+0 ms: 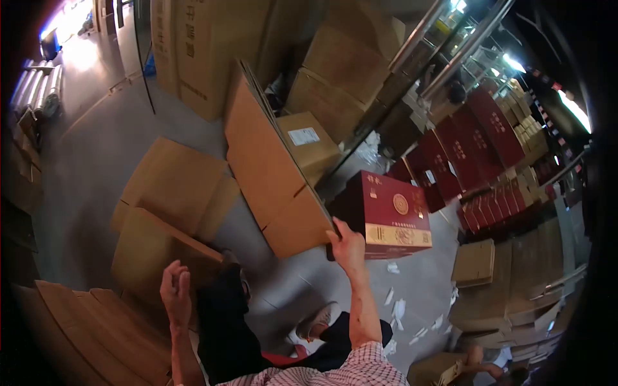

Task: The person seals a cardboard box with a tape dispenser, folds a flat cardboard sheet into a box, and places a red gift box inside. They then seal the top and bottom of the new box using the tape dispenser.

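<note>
My right hand (348, 247) grips the lower right corner of a flattened cardboard box (270, 186), which stands tilted on its edge in the middle of the view. Several folded layers show along its upper edge. My left hand (175, 293) is raised with loosely bent fingers, and nothing shows in it. Just behind that hand an opened brown carton (161, 248) lies on the floor, its flaps (177, 183) spread out. Right beside my right hand stands a dark red printed box (394, 209) with a gold band.
Large brown cartons (212, 51) and a smaller labelled carton (308, 143) stand ahead. Dark red boxes (467, 151) are stacked at right. Flattened cardboard (90, 328) lies at lower left. Paper scraps (399, 312) litter the floor. Part of another person's arm (479, 363) seems visible at lower right.
</note>
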Available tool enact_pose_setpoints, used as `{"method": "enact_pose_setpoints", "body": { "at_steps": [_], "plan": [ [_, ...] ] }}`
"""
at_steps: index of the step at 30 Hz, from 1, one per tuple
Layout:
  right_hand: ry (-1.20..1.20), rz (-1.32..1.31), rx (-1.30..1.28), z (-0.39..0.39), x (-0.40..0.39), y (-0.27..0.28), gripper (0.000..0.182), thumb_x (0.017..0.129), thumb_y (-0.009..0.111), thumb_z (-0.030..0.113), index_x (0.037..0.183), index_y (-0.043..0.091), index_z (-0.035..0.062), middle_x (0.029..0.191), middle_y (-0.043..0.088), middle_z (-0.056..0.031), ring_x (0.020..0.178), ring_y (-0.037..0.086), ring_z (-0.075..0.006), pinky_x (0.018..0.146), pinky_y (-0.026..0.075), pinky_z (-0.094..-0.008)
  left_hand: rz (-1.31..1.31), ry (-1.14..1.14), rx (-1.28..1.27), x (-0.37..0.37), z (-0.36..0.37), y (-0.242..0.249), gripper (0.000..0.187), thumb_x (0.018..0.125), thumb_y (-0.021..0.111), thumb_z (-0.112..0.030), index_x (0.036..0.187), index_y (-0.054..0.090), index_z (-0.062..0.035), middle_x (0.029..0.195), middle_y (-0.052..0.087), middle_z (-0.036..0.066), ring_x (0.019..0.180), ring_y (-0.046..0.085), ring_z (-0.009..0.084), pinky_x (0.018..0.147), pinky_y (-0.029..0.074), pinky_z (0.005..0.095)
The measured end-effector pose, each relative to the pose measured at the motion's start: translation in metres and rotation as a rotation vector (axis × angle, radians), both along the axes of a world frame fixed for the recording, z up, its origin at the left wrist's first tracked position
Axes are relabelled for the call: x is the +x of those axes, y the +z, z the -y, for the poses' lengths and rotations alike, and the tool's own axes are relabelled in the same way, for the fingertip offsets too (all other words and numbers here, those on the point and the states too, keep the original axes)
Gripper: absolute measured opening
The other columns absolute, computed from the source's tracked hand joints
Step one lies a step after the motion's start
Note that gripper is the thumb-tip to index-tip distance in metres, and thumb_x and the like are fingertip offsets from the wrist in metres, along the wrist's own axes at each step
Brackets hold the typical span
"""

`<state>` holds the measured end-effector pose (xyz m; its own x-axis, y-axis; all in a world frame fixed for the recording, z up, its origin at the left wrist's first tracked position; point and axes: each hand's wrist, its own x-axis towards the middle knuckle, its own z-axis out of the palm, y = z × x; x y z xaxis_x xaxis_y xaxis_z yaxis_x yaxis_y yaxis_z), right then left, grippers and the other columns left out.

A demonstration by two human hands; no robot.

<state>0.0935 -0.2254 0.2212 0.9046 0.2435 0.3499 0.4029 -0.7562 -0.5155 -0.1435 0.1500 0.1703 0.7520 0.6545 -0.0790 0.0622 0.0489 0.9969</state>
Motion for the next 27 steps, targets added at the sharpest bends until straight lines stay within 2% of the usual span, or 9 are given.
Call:
{"method": "enact_pose_setpoints", "body": {
  "at_steps": [5,8,10,14,15,16,20,23,27],
  "plan": [
    [-0.330,-0.361,-0.052,0.232,-0.149,-0.046,0.019,0.090,0.077,0.006,0.109,0.074,0.0015,0.078,0.070,-0.0084,0.076,0.066,-0.0157,0.070,0.052,-0.0339,0.155,-0.201,0.115,0.073,0.018,0.026,0.028,0.108,0.064,-0.008,0.135,0.063,-0.0008,0.113,0.068,0.002,0.102,0.060,0.0095,0.091,0.051,0.0256],
    [-0.386,-0.321,0.038,0.322,-0.205,-0.062,0.019,0.086,0.077,-0.001,0.104,0.072,-0.0011,0.082,0.069,-0.0047,0.080,0.062,-0.0108,0.074,0.051,-0.0299,0.185,-0.359,0.217,0.123,0.054,0.022,0.034,0.108,0.066,-0.017,0.137,0.063,-0.0005,0.125,0.068,0.008,0.104,0.062,0.0137,0.093,0.053,0.0303],
    [-0.377,-0.368,0.134,0.354,-0.224,-0.064,0.022,0.085,0.079,0.002,0.106,0.073,-0.0008,0.088,0.075,-0.0174,0.079,0.071,-0.0249,0.076,0.055,-0.0376,0.112,-0.359,0.209,0.163,0.087,-0.014,0.049,0.106,0.069,-0.028,0.145,0.059,-0.0014,0.141,0.062,0.016,0.115,0.063,0.0211,0.098,0.054,0.0357],
    [-0.369,-0.383,0.076,0.360,-0.244,-0.064,0.021,0.086,0.078,0.000,0.106,0.073,-0.0021,0.086,0.073,-0.0071,0.082,0.064,-0.0119,0.078,0.053,-0.0301,0.033,-0.516,0.467,0.192,0.152,0.001,0.071,0.101,0.074,-0.037,0.157,0.046,-0.0033,0.156,0.049,0.023,0.135,0.058,0.0312,0.107,0.052,0.0407],
    [-0.386,-0.388,0.060,0.348,-0.246,-0.051,0.022,0.087,0.079,0.000,0.108,0.073,-0.0022,0.086,0.073,-0.0078,0.082,0.064,-0.0118,0.078,0.053,-0.0298,0.051,-0.556,0.526,0.200,0.167,-0.009,0.074,0.100,0.075,-0.038,0.159,0.044,-0.0037,0.157,0.048,0.023,0.138,0.057,0.0321,0.108,0.051,0.0408],
    [-0.388,-0.417,0.177,0.349,-0.249,-0.057,0.021,0.089,0.079,0.001,0.110,0.075,-0.0011,0.088,0.074,-0.0049,0.084,0.065,-0.0104,0.079,0.053,-0.0289,0.134,-0.500,0.781,0.220,0.171,-0.062,0.075,0.100,0.076,-0.036,0.159,0.042,-0.0031,0.158,0.047,0.024,0.128,0.061,0.0313,0.103,0.053,0.0408],
    [-0.410,-0.529,0.457,0.346,-0.255,-0.055,0.019,0.091,0.080,0.002,0.109,0.077,0.0011,0.092,0.073,0.0038,0.088,0.064,-0.0075,0.084,0.053,-0.0267,0.104,-0.610,0.225,0.208,0.186,-0.057,0.074,0.097,0.079,-0.032,0.155,0.043,-0.0025,0.152,0.049,0.022,0.134,0.052,0.0355,0.114,0.043,0.0448],
    [-0.398,-0.578,0.510,0.348,-0.259,-0.056,0.019,0.091,0.078,0.000,0.110,0.078,0.0013,0.093,0.072,0.0032,0.089,0.064,-0.0072,0.085,0.052,-0.0266,0.157,-0.290,0.590,0.203,0.192,-0.042,0.075,0.096,0.079,-0.033,0.155,0.044,-0.0037,0.152,0.048,0.022,0.142,0.045,0.0383,0.118,0.038,0.0466],
    [-0.407,-0.626,0.605,0.354,-0.254,-0.057,0.024,0.093,0.079,0.010,0.116,0.079,0.0029,0.095,0.073,0.0016,0.090,0.065,-0.0079,0.085,0.053,-0.0268,0.048,-0.531,0.463,0.223,0.177,-0.051,0.084,0.094,0.081,-0.036,0.159,0.038,-0.0058,0.156,0.041,0.025,0.143,0.044,0.0406,0.119,0.039,0.0465]
  ]
}}
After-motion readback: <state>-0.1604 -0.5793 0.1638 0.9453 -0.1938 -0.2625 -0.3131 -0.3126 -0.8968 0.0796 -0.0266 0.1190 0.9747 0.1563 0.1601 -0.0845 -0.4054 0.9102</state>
